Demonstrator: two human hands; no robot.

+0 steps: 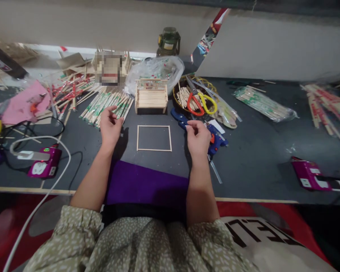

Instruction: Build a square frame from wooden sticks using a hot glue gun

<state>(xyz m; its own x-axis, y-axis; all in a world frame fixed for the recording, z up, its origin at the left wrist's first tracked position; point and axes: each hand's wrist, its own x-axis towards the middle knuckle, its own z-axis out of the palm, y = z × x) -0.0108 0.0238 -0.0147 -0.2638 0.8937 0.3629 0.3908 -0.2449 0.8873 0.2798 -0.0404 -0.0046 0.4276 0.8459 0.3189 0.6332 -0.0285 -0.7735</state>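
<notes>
A thin rectangular frame of wooden sticks [154, 150] lies flat on the dark table between my hands, touched by neither. To its left, my left hand [111, 127] is raised beside the green-wrapped sticks, fingers loosely curled and apart, holding nothing visible. My right hand [198, 139] hovers to the right of the frame, thumb and index finger pressed together; anything between them is too small to make out. Behind the frame stands a small wooden stick bench [151, 99]. A blue glue gun [215, 141] lies partly hidden behind my right hand.
A basket [177, 102] holds short sticks and scissors [197, 102]. Wrapped sticks [263, 102] lie at the right. Magenta power boxes [47, 162] sit on both sides, with a white cable [65, 166] at the left. Purple cloth [147, 183] covers the near edge.
</notes>
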